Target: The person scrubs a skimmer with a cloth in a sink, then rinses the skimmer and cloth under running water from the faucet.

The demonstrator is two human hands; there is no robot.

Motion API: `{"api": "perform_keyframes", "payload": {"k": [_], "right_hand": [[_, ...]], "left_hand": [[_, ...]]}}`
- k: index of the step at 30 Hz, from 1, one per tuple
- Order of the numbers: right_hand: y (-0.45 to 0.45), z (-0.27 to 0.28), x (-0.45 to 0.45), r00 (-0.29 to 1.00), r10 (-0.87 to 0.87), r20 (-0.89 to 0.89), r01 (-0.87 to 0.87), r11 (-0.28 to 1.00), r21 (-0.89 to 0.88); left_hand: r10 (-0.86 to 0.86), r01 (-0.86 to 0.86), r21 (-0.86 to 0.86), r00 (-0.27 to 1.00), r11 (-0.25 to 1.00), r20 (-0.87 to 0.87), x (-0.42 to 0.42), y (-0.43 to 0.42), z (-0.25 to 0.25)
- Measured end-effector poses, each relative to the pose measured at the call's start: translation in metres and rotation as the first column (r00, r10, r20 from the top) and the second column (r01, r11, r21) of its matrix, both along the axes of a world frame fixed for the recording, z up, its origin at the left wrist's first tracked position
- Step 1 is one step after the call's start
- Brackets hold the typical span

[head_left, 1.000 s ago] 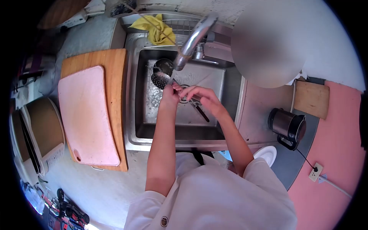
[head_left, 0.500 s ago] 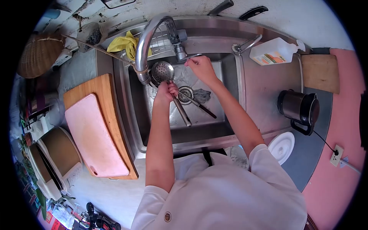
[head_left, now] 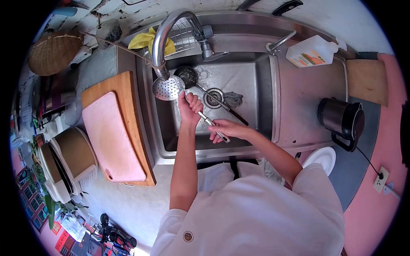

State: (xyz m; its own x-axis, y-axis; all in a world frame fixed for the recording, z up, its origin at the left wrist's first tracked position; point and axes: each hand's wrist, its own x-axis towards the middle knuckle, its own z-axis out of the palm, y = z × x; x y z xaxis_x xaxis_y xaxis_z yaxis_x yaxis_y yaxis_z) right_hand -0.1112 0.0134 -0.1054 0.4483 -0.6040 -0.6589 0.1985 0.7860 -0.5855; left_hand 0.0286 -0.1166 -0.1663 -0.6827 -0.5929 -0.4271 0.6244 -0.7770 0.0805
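My left hand (head_left: 191, 109) is closed round the handle of a metal skimmer (head_left: 168, 88), near its perforated head. That head is under the spout of the tall curved faucet (head_left: 160, 40). Lower down, my right hand (head_left: 225, 129) has its fingers on the end of the same handle. Below, in the steel sink (head_left: 267, 98), lies a dark ladle (head_left: 186, 77), its long handle slanting past the drain (head_left: 213, 98). A grey crumpled clump (head_left: 232, 99) sits beside the drain. Whether water runs from the spout I cannot tell.
A pink cutting board (head_left: 113, 136) rests on a wooden board (head_left: 143, 170) to the left. Behind the sink are a yellow cloth (head_left: 143, 40) and a wire rack (head_left: 181, 38). On the right stand a white jug (head_left: 311, 51), a dark kettle (head_left: 339, 121) and a white lid (head_left: 321, 160).
My right hand has left the faucet lever and come down to the skimmer's handle. The skimmer's head has turned and now shows in front of the ladle, farther left. The view has shifted slightly.
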Motion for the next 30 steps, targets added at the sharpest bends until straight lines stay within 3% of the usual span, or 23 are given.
{"api": "perform_keyframes", "payload": {"k": [1, 3, 4, 5, 7, 8, 9, 10, 11, 12, 13, 15, 16, 17, 18, 19, 20, 21, 22, 24, 27, 30], "right_hand": [[0.002, -0.006, 0.001, 1.000, 0.010, 0.005, -0.010, 1.000, -0.001], [0.000, -0.014, 0.003, 0.999, 0.043, 0.034, -0.036, 0.984, -0.174], [0.001, -0.007, 0.005, 0.999, -0.033, 0.028, 0.037, 0.987, -0.158], [-0.001, -0.002, 0.004, 0.999, -0.022, 0.030, 0.026, 0.986, -0.162], [-0.002, 0.004, 0.000, 0.969, -0.224, 0.106, 0.226, 0.974, -0.003], [-0.002, 0.004, -0.003, 0.975, -0.222, -0.026, 0.222, 0.975, -0.029], [0.001, 0.002, -0.008, 0.976, -0.216, -0.029, 0.215, 0.976, -0.031], [0.005, -0.001, -0.015, 0.950, -0.238, -0.202, 0.179, 0.946, -0.270], [0.008, 0.000, -0.022, 0.887, -0.292, -0.359, 0.089, 0.869, -0.487], [0.006, 0.027, -0.031, 0.905, -0.249, -0.345, 0.130, 0.934, -0.333], [0.009, 0.030, -0.036, 0.901, -0.244, -0.358, 0.119, 0.934, -0.337], [0.019, 0.035, -0.045, 0.843, -0.173, -0.509, 0.070, 0.974, -0.215], [0.026, 0.039, -0.049, 0.836, -0.172, -0.520, 0.068, 0.975, -0.213], [0.032, 0.044, -0.053, 0.876, -0.120, -0.467, 0.073, 0.990, -0.119], [0.035, 0.049, -0.057, 0.911, -0.074, -0.406, 0.068, 0.997, -0.028], [0.040, 0.056, -0.058, 0.942, -0.033, -0.335, 0.060, 0.996, 0.070], [0.047, 0.065, -0.057, 0.940, -0.036, -0.341, 0.067, 0.995, 0.078], [0.050, 0.082, -0.056, 0.978, -0.077, -0.195, 0.114, 0.977, 0.183], [0.054, 0.099, -0.055, 0.989, -0.137, -0.050, 0.146, 0.945, 0.293], [0.055, 0.126, -0.056, 0.989, -0.150, -0.011, 0.143, 0.916, 0.375], [0.063, 0.149, -0.053, 0.977, -0.200, 0.079, 0.143, 0.878, 0.457], [0.065, 0.173, -0.041, 0.969, -0.216, 0.118, 0.149, 0.896, 0.417]], "left_hand": [[0.010, -0.010, -0.001, 1.000, 1.000, 0.005, 0.000, 0.002, 0.006], [-0.036, 0.065, -0.135, 0.977, 0.989, 0.209, -0.004, 0.006, 0.021], [-0.071, 0.135, -0.187, 0.948, 0.973, 0.310, -0.004, 0.006, 0.029], [-0.121, 0.160, -0.294, 0.982, 0.942, 0.145, 0.002, 0.004, 0.015], [-0.053, 0.187, -0.280, 0.904, 0.942, 0.425, -0.004, 0.010, 0.039], [-0.043, 0.178, -0.285, 0.905, 0.942, 0.424, 0.000, 0.013, 0.042], [0.102, -0.052, -0.191, 0.958, 0.980, 0.266, 0.003, 0.018, 0.042], [0.268, -0.264, -0.056, 0.956, 0.963, 0.118, 0.006, 0.021, 0.041], [0.275, -0.270, -0.056, 0.955, 0.961, 0.107, 0.007, 0.021, 0.039], [0.345, -0.340, -0.059, 0.928, 0.939, 0.142, 0.006, 0.018, 0.035], [0.412, -0.408, -0.060, 0.894, 0.911, 0.177, 0.006, 0.015, 0.032], [0.375, -0.374, -0.040, 0.908, 0.926, 0.188, 0.007, 0.008, 0.025], [0.286, -0.208, -0.215, 0.842, 0.954, 0.457, 0.005, 0.003, 0.021], [0.233, 0.009, -0.328, 0.684, 0.945, 0.691, 0.004, 0.002, 0.018], [0.231, 0.149, -0.395, 0.607, 0.907, 0.760, 0.004, 0.002, 0.024], [0.273, 0.115, -0.432, 0.624, 0.895, 0.732, 0.002, 0.002, 0.036], [0.318, 0.237, -0.539, 0.594, 0.808, 0.739, 0.007, 0.001, 0.034], [0.367, 0.357, -0.626, 0.572, 0.694, 0.733, 0.013, -0.002, 0.030], [0.353, 0.361, -0.620, 0.580, 0.696, 0.734, 0.020, -0.002, 0.035], [0.397, 0.592, -0.655, 0.522, 0.469, 0.755, 0.034, -0.004, 0.049], [0.356, 0.602, -0.646, 0.540, 0.470, 0.762, 0.045, -0.001, 0.088], [0.478, 0.633, -0.659, 0.466, 0.407, 0.744, 0.053, 0.001, 0.111]]}}
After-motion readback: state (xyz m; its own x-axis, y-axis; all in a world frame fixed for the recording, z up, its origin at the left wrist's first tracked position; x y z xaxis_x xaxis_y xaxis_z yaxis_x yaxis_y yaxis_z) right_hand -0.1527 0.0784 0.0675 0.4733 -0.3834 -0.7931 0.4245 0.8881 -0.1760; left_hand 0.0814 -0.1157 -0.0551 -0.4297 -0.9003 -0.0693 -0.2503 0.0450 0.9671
